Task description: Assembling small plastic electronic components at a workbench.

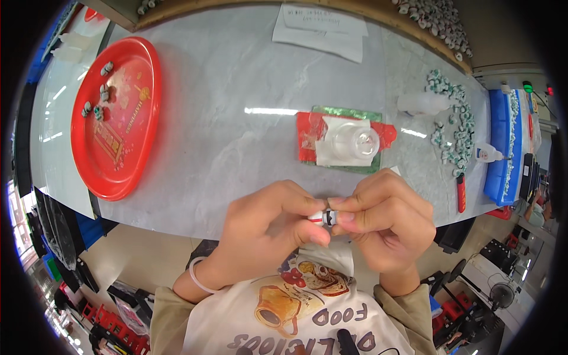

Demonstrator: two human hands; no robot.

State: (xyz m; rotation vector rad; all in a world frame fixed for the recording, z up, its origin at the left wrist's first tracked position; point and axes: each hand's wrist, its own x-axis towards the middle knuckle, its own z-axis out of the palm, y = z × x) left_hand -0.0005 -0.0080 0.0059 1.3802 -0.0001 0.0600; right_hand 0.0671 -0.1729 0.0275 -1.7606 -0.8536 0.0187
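Close to the table's front edge, both of my hands pinch one small figurine-like piece (pixel 323 218), white with a red band and a black-and-grey end. Thumb and forefinger of my left hand (pixel 257 219) grip its white end. My right hand (pixel 390 222) has its fingertips closed on the dark end. The fingers cover part of the piece, so its full shape is hidden. Just beyond them stands a clear plastic cup (pixel 363 143) on a white folded tissue (pixel 327 151), over a red packet (pixel 307 127) and a green sheet (pixel 349 111).
A red oval tray (pixel 155 89) at left carries several small figures (pixel 105 93). On the right are scattered green-and-white pieces (pixel 458 136), a white bottle (pixel 421 103), a red-handled tool (pixel 461 194) and a blue bin (pixel 497 154). Papers (pixel 322 35) lie at the back below a shelf edge (pixel 236 5).
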